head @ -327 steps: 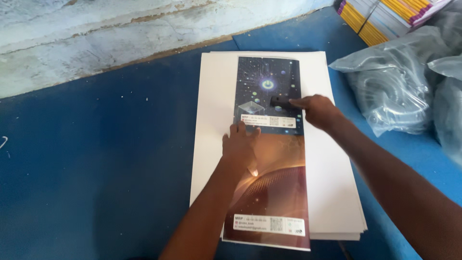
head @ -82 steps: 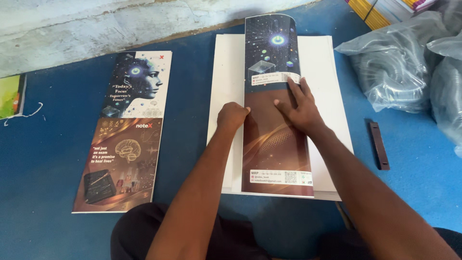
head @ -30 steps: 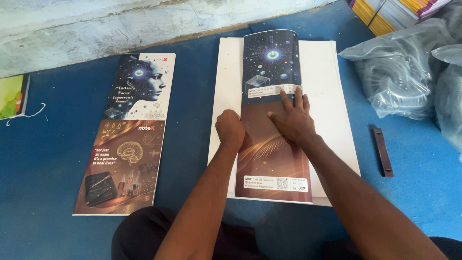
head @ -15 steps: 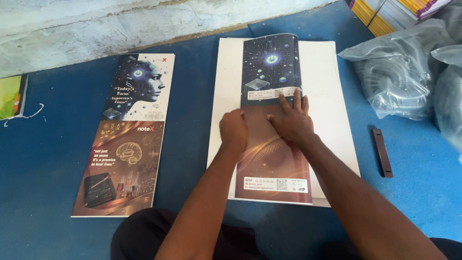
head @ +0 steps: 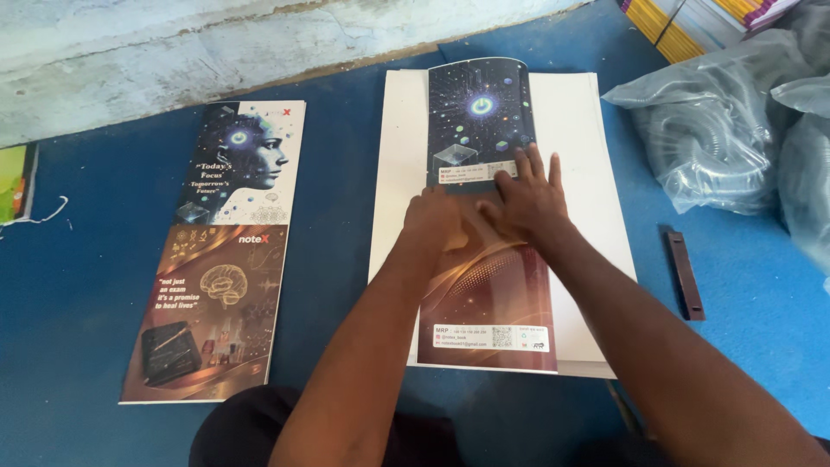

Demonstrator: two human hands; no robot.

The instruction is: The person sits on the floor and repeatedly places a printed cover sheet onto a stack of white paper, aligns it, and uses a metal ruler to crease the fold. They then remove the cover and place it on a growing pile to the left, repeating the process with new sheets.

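On a blue floor mat (head: 78, 329), both of a seated person's hands press flat on a long printed cover sheet (head: 488, 285) laid over a stack of white sheets (head: 577, 121). Neither grip pinches anything: the right hand (head: 526, 201) lies palm down with its fingers (head: 529, 164) spread and pointing away from the body, their tips at the white label strip where the sheet's dark blue upper panel meets its brown lower panel. The left hand (head: 435, 221) sits just beside it, loosely curled, knuckles and heel bearing down on the brown panel near the sheet's left edge. The two hands touch or nearly touch at mid-sheet.

The cover sheet runs lengthwise away from the person, its long axis roughly in line with the forearms; its far end curls up slightly off the white stack, while the near end, with a second label strip, lies flat close to the person's lap. Both hands rest on the sheet's middle, the right reaching a little farther up than the left.

Well apart to the left, a second printed cover sheet (head: 220, 251) lies flat on the mat, parallel to the first. To the right, a dark narrow bar (head: 683, 275) lies on the mat near the white stack, with grey plastic bags (head: 718, 130) beyond and a pile of coloured book spines (head: 692, 13) in the far corner. A pale rough wall (head: 173, 52) borders the mat.
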